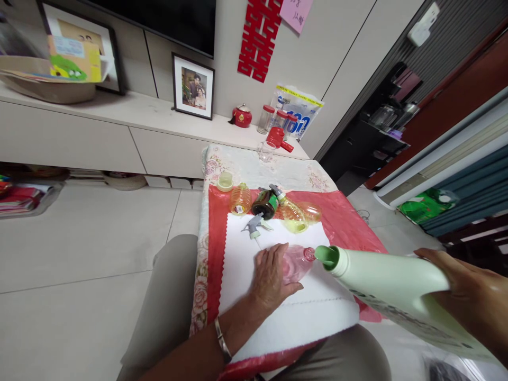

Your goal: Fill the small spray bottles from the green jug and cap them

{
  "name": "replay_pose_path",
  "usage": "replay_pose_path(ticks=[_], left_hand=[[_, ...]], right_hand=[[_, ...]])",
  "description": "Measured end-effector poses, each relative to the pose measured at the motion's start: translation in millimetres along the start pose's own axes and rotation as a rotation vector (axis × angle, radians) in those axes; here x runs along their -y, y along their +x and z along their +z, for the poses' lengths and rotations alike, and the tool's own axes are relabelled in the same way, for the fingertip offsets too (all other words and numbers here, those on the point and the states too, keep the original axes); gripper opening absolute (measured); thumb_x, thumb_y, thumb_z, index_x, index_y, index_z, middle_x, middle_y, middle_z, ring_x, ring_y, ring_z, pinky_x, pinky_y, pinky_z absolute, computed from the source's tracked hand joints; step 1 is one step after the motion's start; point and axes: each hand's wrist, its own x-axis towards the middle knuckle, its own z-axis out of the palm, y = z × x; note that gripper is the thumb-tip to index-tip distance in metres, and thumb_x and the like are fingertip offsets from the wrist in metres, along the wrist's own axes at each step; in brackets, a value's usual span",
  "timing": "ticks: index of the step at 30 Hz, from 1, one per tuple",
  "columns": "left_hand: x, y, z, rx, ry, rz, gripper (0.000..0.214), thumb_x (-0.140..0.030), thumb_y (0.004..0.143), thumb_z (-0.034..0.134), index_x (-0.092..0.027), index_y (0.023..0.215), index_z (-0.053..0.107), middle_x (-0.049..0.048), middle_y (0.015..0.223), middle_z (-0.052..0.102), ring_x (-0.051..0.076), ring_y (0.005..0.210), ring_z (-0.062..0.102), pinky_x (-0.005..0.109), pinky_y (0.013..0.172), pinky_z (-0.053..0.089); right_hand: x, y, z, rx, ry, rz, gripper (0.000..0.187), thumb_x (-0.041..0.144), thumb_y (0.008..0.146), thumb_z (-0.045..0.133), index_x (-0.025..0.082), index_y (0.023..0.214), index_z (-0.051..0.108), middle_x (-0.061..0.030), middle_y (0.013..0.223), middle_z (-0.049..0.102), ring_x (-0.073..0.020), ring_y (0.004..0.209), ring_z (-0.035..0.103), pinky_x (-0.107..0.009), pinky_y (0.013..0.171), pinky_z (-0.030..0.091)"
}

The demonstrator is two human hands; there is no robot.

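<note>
"Steadying the bottle mattered most, I thought. What did each hand hold?"

"The left hand (273, 278) was wrapped around the pink bottle (296, 263), on the white cloth (246, 270). The right hand (464, 288) gripped the pale green jug (391, 272) near its far end, tilting its mouth towards the bottle."

"Did the two mouths meet?"

"The jug's spout was just beside the bottle's neck; I couldn't tell whether they touched, or whether anything flowed."

"What did doing it well call for?"

"A slow tilt, in my judgement, with the spout lined up over that narrow opening, and a left grip firm enough to hold without squeezing. The grey spray head (254, 227) close by was best kept clear of drips."
</note>
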Motion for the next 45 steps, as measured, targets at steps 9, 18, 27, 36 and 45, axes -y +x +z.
replay_pose_path(ticks=[9, 18, 27, 36, 45], left_hand=[[1.2, -0.7, 1.2, -0.013, 0.002, 0.02, 0.113, -0.039, 0.05, 0.097, -0.02, 0.14, 0.03, 0.0168, 0.133, 0.059, 0.037, 0.124, 0.057, 0.056, 0.104, 0.039], [1.6, -0.7, 1.1, -0.014, -0.002, 0.02, 0.113, -0.04, 0.051, 0.097, -0.021, 0.14, 0.03, 0.0167, 0.133, 0.059, 0.037, 0.124, 0.057, 0.056, 0.104, 0.04], [1.7, -1.3, 1.5, -0.012, 0.005, 0.015, 0.113, -0.041, 0.052, 0.096, -0.02, 0.14, 0.03, 0.0168, 0.133, 0.059, 0.036, 0.124, 0.057, 0.055, 0.104, 0.039], [-0.7, 0.2, -1.8, 0.025, -0.02, -0.016, 0.108, -0.041, 0.056, 0.094, -0.022, 0.142, 0.032, 0.0161, 0.135, 0.058, 0.036, 0.126, 0.055, 0.056, 0.106, 0.037], [-0.5, -0.2, -0.7, -0.014, -0.008, 0.009, 0.109, -0.04, 0.054, 0.095, -0.022, 0.142, 0.033, 0.0155, 0.133, 0.059, 0.036, 0.126, 0.056, 0.055, 0.105, 0.04]], right_hand=[[0.9, 2.7, -1.8, -0.004, 0.025, -0.016, 0.043, 0.039, 0.071, 0.049, 0.042, 0.11, 0.067, 0.0019, 0.081, 0.072, -0.0233, 0.057, 0.066, -0.03, 0.045, 0.04], [6.7, -0.5, -5.2, -0.053, -0.003, -0.03, 0.041, 0.038, 0.071, 0.049, 0.04, 0.107, 0.067, 0.0005, 0.078, 0.069, -0.0229, 0.057, 0.064, -0.029, 0.045, 0.038], [8.0, 1.2, -8.2, 0.01, 0.013, 0.002, 0.042, 0.039, 0.071, 0.048, 0.039, 0.108, 0.067, 0.0021, 0.079, 0.07, -0.0215, 0.057, 0.064, -0.028, 0.045, 0.038], [13.7, 0.6, -12.5, 0.026, 0.045, 0.042, 0.044, 0.041, 0.071, 0.045, 0.04, 0.109, 0.068, 0.0029, 0.088, 0.073, -0.0241, 0.065, 0.068, -0.03, 0.045, 0.039], [18.3, 1.1, -16.3, 0.005, 0.044, 0.068, 0.047, 0.038, 0.066, 0.047, 0.038, 0.107, 0.07, 0.0022, 0.088, 0.073, -0.0245, 0.063, 0.067, -0.032, 0.046, 0.042]])
